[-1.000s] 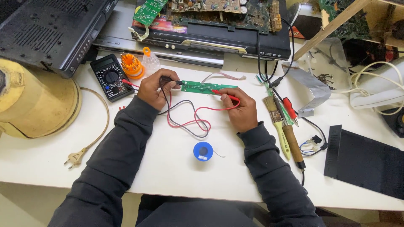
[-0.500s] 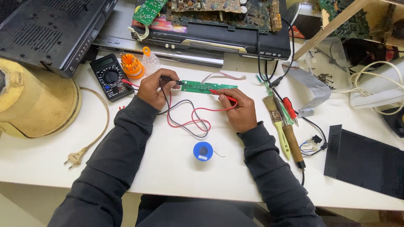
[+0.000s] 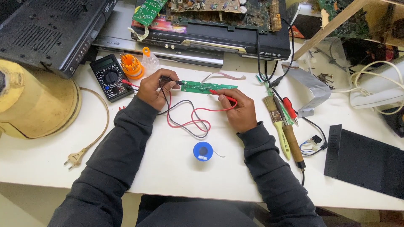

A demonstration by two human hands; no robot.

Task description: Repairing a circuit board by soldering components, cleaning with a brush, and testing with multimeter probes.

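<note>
now | green board point(image 3: 208, 87) between left hand point(image 3: 152, 87) | right hand point(image 3: 241, 111)

black player point(image 3: 46, 29) cut off by the top-left corner, yellow drum point(image 3: 35, 101) cropped at the left edge, probe tips too small to judge contact
</note>
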